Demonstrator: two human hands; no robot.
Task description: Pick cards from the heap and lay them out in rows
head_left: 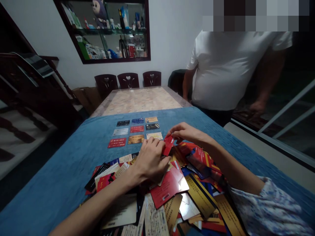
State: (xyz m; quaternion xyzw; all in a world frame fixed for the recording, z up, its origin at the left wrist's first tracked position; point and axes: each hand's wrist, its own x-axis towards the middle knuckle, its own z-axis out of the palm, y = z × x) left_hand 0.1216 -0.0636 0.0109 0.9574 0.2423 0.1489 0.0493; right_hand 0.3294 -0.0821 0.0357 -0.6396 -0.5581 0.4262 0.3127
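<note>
My right hand (184,132) pinches a small red card (168,145) by its top edge, just above a big loose pile of cards (172,193) on a blue cloth (59,177). My left hand (150,159) rests on the pile right beside that red card, fingers curled and touching its lower edge; what else it holds I cannot make out. Beyond the hands, several cards lie face up in a neat grid of three columns (136,129) on the cloth.
A person in a white shirt (226,68) stands at the table's far right edge. Three dark chairs (128,80) line the far end of the long table (140,100). A wall cabinet (108,29) holds bottles. A dark staircase (29,85) rises at left.
</note>
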